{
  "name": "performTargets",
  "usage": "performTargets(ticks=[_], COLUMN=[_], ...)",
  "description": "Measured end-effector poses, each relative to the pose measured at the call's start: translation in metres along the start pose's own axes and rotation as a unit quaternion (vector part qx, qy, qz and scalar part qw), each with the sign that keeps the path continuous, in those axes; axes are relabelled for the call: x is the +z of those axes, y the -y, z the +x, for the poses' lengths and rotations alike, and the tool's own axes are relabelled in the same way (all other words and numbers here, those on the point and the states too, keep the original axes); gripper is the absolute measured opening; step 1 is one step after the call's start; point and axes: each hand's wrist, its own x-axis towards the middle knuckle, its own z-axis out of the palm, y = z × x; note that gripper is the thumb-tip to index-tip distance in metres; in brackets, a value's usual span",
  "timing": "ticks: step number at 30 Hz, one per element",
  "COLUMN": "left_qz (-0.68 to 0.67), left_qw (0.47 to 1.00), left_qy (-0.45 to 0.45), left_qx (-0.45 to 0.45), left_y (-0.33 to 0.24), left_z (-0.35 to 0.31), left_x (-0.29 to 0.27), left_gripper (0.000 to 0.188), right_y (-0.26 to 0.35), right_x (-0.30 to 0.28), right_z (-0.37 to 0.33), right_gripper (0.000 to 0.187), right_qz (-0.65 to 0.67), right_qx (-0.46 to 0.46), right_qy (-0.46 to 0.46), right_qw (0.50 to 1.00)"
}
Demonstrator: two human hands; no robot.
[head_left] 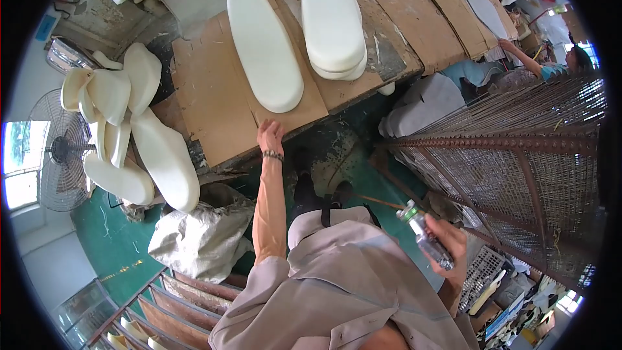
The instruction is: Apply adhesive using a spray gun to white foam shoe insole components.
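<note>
At the front edge of the worktable, my left hand (271, 135) rests on the brown cardboard (217, 100), its fingers loosely bent and slightly apart, nothing visible in them. Just beyond those fingertips lies a long cream foam pad (264, 48) with rounded ends. To its right is a stack of similar foam pads (333, 19). Down at my right side, away from the table, my right hand (447, 243) is closed around a silver cylindrical hand tool (426, 236) with a green band near its far end. The tool's exact kind is not clear.
Curved foam pieces (165, 159) pile up at the table's left, beside a standing fan (61, 149). A white sack (201, 233) and a slatted rack (188, 304) stand lower left. A woven mesh panel (505, 175) fills the right; beyond it another person (551, 68) reaches toward the table.
</note>
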Motion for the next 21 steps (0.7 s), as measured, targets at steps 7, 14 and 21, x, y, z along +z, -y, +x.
performTargets(ticks=[7,14,21], left_qz=[-0.007,-0.073,-0.135], left_qw=[0.998,0.99,0.976], left_qy=[-0.015,0.095,0.172], left_qx=[-0.058,-0.068,-0.008], left_y=[-0.009,-0.012,-0.048], left_z=[0.024,0.03,0.05], left_x=[0.037,0.04,0.038], left_gripper=[0.067,0.051,0.062], right_y=[0.001,0.02,0.032], right_x=[0.006,0.025,0.049], right_z=[0.021,0.077,0.116], right_gripper=[0.056,0.053,0.051], right_qz=[-0.054,-0.112,-0.072], right_qx=[0.018,-0.035,-0.026], right_qy=[-0.072,-0.144,-0.124], right_qw=[0.996,0.983,0.989])
